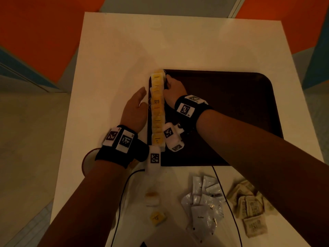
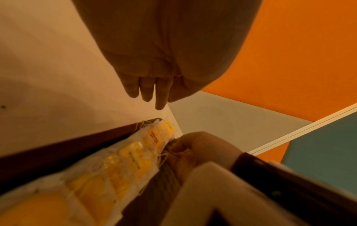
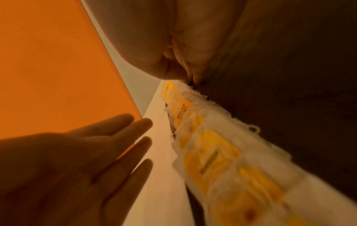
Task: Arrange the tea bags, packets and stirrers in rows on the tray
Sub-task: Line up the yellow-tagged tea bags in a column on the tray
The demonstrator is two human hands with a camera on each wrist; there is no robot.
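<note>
Nearest the wearer, loose stock lay on the white table: a single yellow-tagged tea bag, a heap of crinkled white packets and, to its right, a heap of tan paper packets. A thin black cable ran across this area.

Beyond it sat the dark brown tray, rectangular with rounded corners and a fine mesh-like texture on its floor. A single row of tea bags, white gauze with yellow tags and loose strings, ran along the tray's left edge from near rim to far corner. The rest of the tray floor to the right was open.

The left hand stood just outside the tray's left rim, fingers straight and slightly spread, not touching the row. The right hand lay inside the tray against the row's far end, fingers curled; whether they pinched a string could not be determined.

Past the table's far edge the floor showed orange and grey panels.
</note>
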